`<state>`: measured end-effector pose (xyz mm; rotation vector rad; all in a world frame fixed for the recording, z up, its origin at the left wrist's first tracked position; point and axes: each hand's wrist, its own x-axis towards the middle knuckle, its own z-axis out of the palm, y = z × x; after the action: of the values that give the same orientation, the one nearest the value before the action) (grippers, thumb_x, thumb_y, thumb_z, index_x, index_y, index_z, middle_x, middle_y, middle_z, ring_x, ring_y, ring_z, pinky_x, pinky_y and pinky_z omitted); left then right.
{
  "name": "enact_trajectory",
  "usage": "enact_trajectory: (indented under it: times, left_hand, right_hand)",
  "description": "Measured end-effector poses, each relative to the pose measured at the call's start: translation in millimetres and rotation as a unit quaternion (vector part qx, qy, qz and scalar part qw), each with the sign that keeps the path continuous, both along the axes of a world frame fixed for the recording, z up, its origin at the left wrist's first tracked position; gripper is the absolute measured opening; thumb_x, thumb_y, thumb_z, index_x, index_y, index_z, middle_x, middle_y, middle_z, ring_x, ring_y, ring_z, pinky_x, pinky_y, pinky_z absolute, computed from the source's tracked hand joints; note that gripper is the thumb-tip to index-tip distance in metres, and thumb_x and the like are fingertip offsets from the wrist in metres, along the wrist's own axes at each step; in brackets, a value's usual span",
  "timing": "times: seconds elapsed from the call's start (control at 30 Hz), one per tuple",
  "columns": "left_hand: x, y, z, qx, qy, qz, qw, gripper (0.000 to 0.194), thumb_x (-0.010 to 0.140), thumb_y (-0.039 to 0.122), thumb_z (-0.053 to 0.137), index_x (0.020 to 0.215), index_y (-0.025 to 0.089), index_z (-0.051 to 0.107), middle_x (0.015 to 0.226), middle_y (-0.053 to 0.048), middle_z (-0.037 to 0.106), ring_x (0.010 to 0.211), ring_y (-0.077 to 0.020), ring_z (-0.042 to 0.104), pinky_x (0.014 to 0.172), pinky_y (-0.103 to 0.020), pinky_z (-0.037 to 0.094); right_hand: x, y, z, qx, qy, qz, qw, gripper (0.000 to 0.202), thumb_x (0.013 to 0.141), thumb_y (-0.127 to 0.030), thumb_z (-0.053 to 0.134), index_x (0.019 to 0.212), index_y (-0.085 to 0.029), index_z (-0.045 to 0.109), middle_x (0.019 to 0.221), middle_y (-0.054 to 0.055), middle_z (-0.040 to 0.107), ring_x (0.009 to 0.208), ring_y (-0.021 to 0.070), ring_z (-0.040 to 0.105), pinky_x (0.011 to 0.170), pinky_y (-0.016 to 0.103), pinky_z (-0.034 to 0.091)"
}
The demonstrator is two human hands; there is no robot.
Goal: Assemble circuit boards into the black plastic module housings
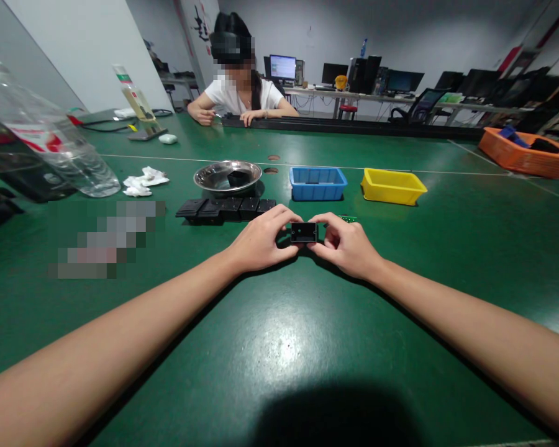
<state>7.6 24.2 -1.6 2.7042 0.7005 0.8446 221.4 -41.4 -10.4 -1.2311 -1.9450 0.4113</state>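
Note:
A small black open box [304, 233] is held between my two hands above the green table [279, 310], its hollow side facing me. My left hand [265, 239] pinches its left end with thumb and forefinger. At its right end my right hand [347, 242] grips it, the other fingers curled in. Part of a green circuit board [348, 219] shows just behind my right hand. A row of several black box parts [226, 210] lies beyond my left hand. Behind the row, a steel bowl [205, 178] holds a black part [238, 179].
A blue bin [318, 189] and a yellow bin [394, 192] stand behind my hands. Bottles [60, 136] and crumpled tissue [144, 181] are at the left, an orange basket [517, 158] at the far right. Across the table, a person [242, 93] sits behind long black strips [354, 126].

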Motion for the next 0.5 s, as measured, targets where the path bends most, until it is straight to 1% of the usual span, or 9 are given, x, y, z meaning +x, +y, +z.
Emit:
enact_trajectory:
  times: [0.07, 0.17, 0.23, 0.27, 0.33, 0.4, 0.47, 0.5]
  left_hand:
    - [0, 1, -1.0, -0.001, -0.001, 0.002, 1.000, 0.027, 0.084, 0.029, 0.066, 0.108, 0.017, 0.063, 0.105, -0.007, 0.064, 0.089, -0.0187, 0.062, 0.080, -0.031, 0.051]
    - [-1, 3, -1.7, -0.001, -0.003, 0.014, 1.000, 0.026, 0.085, 0.033, 0.068, 0.104, 0.016, 0.063, 0.100, -0.006, 0.064, 0.085, -0.0182, 0.061, 0.078, -0.031, 0.050]
    - [-1, 4, -1.7, -0.004, -0.006, 0.027, 1.000, 0.027, 0.084, 0.035, 0.069, 0.102, 0.016, 0.064, 0.096, -0.005, 0.063, 0.081, -0.0176, 0.060, 0.077, -0.031, 0.049]
    - [-1, 5, -1.7, -0.006, -0.007, 0.033, 0.999, 0.027, 0.084, 0.036, 0.069, 0.102, 0.016, 0.064, 0.093, -0.005, 0.063, 0.080, -0.0174, 0.060, 0.076, -0.031, 0.049]
    - [-2, 6, -1.6, -0.008, -0.008, 0.045, 0.999, 0.028, 0.082, 0.036, 0.070, 0.101, 0.015, 0.065, 0.089, -0.004, 0.061, 0.077, -0.0172, 0.059, 0.075, -0.031, 0.048]
    - [-1, 6, -1.7, -0.011, -0.007, 0.051, 0.999, 0.028, 0.082, 0.035, 0.069, 0.100, 0.015, 0.065, 0.087, -0.003, 0.061, 0.076, -0.0172, 0.058, 0.074, -0.031, 0.047]
    - [-1, 6, -2.0, -0.018, -0.007, 0.050, 0.999, 0.027, 0.081, 0.035, 0.069, 0.100, 0.015, 0.066, 0.086, -0.003, 0.061, 0.075, -0.0173, 0.058, 0.073, -0.031, 0.046]
    - [-1, 6, -2.0, -0.022, -0.006, 0.049, 0.999, 0.027, 0.081, 0.035, 0.069, 0.100, 0.015, 0.066, 0.086, -0.003, 0.061, 0.075, -0.0173, 0.058, 0.072, -0.031, 0.046]
  right_hand:
    - [0, 0, -1.2, 0.000, -0.002, 0.001, 1.000, 0.029, 0.083, -0.024, 0.067, 0.111, -0.019, 0.063, 0.055, -0.010, 0.051, 0.048, 0.0099, 0.048, 0.057, 0.023, 0.038]
    - [1, 0, -1.5, 0.008, 0.010, -0.004, 1.000, 0.039, 0.082, -0.018, 0.061, 0.121, -0.019, 0.059, 0.056, -0.010, 0.050, 0.048, 0.0105, 0.048, 0.057, 0.024, 0.038]
    - [6, 1, 1.2, 0.031, 0.030, -0.030, 0.999, 0.045, 0.080, -0.015, 0.057, 0.125, -0.018, 0.056, 0.057, -0.010, 0.049, 0.049, 0.0109, 0.047, 0.057, 0.025, 0.039]
    - [10, 1, 3.4, 0.049, 0.038, -0.049, 0.997, 0.044, 0.080, -0.014, 0.057, 0.124, -0.018, 0.056, 0.058, -0.009, 0.049, 0.050, 0.0111, 0.047, 0.057, 0.025, 0.039]
    - [24, 4, 8.4, 0.089, 0.043, -0.090, 0.991, 0.036, 0.080, -0.016, 0.057, 0.116, -0.018, 0.060, 0.062, -0.007, 0.051, 0.052, 0.0114, 0.046, 0.058, 0.026, 0.039]
    - [43, 9, 12.1, 0.123, 0.021, -0.118, 0.985, 0.020, 0.081, -0.021, 0.059, 0.101, -0.019, 0.064, 0.063, -0.005, 0.052, 0.053, 0.0116, 0.045, 0.059, 0.027, 0.039]
    - [62, 15, 12.8, 0.148, -0.017, -0.129, 0.980, 0.008, 0.081, -0.025, 0.061, 0.087, -0.019, 0.064, 0.063, -0.004, 0.051, 0.055, 0.0124, 0.045, 0.060, 0.028, 0.039]
    - [70, 17, 12.1, 0.154, -0.036, -0.127, 0.979, 0.008, 0.082, -0.026, 0.061, 0.083, -0.019, 0.064, 0.064, -0.003, 0.052, 0.056, 0.0127, 0.045, 0.061, 0.029, 0.039]
